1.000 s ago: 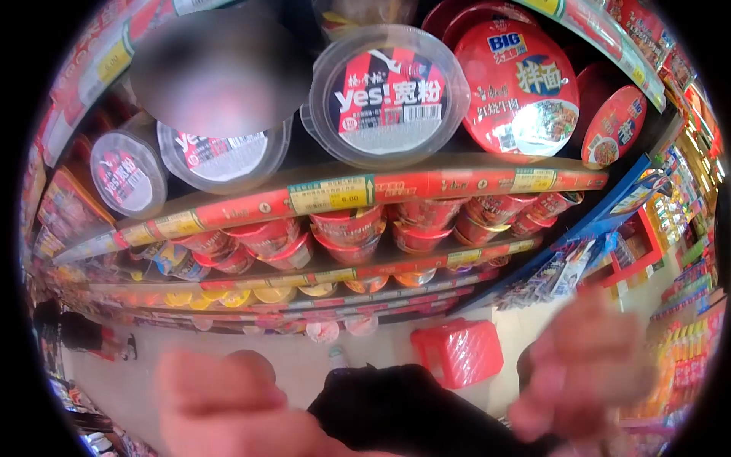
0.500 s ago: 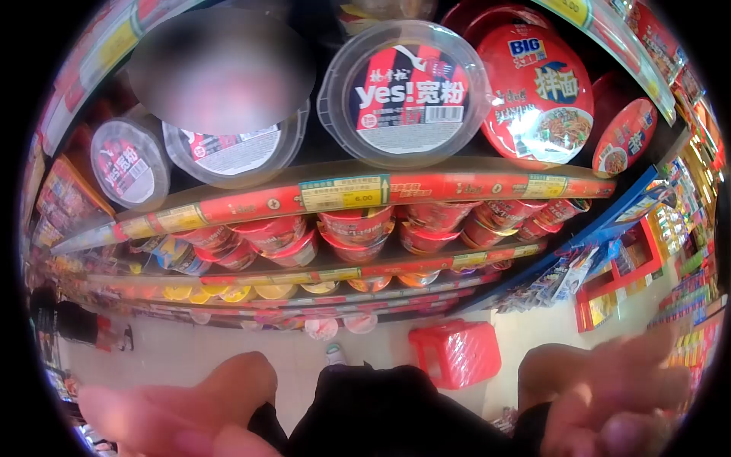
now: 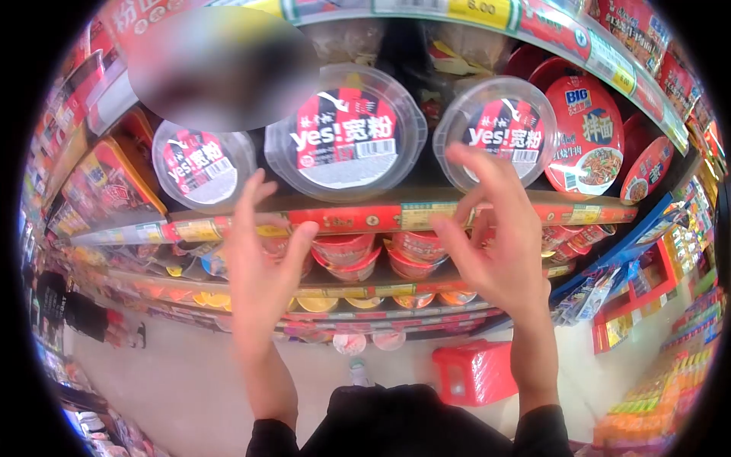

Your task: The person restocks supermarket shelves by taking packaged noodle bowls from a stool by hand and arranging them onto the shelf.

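Note:
Three clear-lidded tubs of wide noodles stand on the top shelf: a left tub (image 3: 199, 169), a middle tub (image 3: 343, 137) and a right tub (image 3: 504, 129). My left hand (image 3: 263, 270) is raised before the shelf edge, fingers apart and holding nothing, just below and between the left and middle tubs. My right hand (image 3: 499, 236) is lifted in front of the right tub with fingers spread and slightly curled. Its index finger overlaps the tub's lower left rim; I cannot tell whether it touches. A red noodle bowl (image 3: 586, 133) stands right of that tub.
Red noodle cups (image 3: 346, 255) fill the shelf below. A price strip (image 3: 430, 215) runs along the shelf edge. A red stool (image 3: 480, 373) stands on the floor, and a blue display panel (image 3: 620, 244) juts out at right. Another person's legs (image 3: 114, 324) show far left.
Both hands have risen from low at the sides to the shelf front. The view has shifted, so the shelf goods appear lower and further right, and the tubs look more evenly spaced.

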`<state>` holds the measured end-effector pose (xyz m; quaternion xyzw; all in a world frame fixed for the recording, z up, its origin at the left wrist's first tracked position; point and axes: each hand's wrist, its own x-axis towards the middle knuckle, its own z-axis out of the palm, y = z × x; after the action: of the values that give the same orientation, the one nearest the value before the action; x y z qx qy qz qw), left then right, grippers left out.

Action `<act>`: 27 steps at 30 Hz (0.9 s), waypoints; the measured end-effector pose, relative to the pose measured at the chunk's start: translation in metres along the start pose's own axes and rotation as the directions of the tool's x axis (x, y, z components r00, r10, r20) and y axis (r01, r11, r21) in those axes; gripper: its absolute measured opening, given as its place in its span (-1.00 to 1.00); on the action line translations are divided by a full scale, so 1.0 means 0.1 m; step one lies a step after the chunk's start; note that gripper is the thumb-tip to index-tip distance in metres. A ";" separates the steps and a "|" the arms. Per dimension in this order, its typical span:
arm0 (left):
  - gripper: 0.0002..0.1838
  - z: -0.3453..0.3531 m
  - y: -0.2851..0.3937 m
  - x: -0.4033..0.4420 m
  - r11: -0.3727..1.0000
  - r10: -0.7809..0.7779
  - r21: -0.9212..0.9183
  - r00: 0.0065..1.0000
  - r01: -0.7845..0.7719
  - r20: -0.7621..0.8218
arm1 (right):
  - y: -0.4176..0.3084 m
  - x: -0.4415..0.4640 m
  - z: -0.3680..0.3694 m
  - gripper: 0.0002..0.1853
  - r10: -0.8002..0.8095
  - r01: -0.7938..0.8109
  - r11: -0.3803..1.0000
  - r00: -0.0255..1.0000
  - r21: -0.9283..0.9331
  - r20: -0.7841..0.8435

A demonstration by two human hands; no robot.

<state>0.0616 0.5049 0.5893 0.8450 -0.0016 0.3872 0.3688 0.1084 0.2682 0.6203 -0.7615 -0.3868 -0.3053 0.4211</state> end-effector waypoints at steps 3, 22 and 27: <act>-0.21 0.00 -0.04 0.07 0.996 0.008 -0.089 0.998 -0.002 0.066 | -0.08 0.20 0.14 -0.34 -0.004 0.004 0.987 1.000 -0.159 0.000; -0.28 -0.03 -0.08 0.35 0.929 0.053 -0.368 0.998 -0.036 0.035 | -0.11 0.55 0.35 -0.07 0.013 0.010 0.911 0.999 -0.412 0.052; -0.26 -0.07 0.03 0.32 0.769 0.064 -0.636 0.998 -0.060 -0.017 | -0.30 0.56 0.25 -0.06 0.077 -0.063 0.979 0.995 -0.192 0.064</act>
<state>0.0787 0.5157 0.6152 0.6713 -0.1614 0.3733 0.6197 0.1155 0.3190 0.6655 -0.8217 -0.3437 -0.2982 0.3432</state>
